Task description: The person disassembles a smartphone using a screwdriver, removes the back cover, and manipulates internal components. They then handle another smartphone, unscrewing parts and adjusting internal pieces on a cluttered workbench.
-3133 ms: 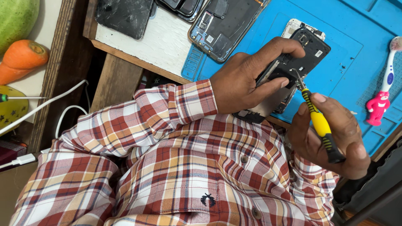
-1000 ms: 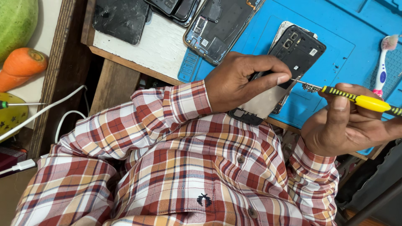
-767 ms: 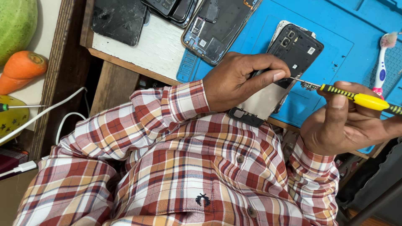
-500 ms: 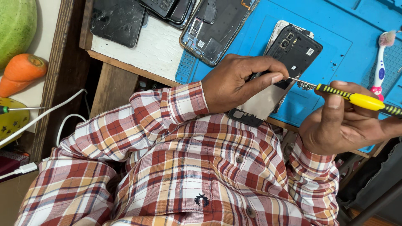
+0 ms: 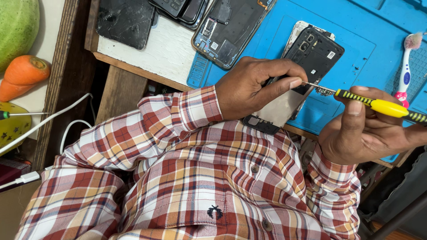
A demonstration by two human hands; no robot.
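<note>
The left hand (image 5: 253, 86) is gripping an opened phone (image 5: 296, 78) at the near edge of the desk (image 5: 151, 55), its fingers (image 5: 284, 84) clenched over the phone's back, which is lying on a blue mat (image 5: 356, 62). The right hand (image 5: 364, 129) is grasping a yellow-and-black screwdriver (image 5: 378, 106), fingers curled around the handle, with the tip touching the phone just beside the left thumb. A phone frame (image 5: 229, 26) is lying at the mat's far edge, a toothbrush (image 5: 407, 62) towards its right edge.
</note>
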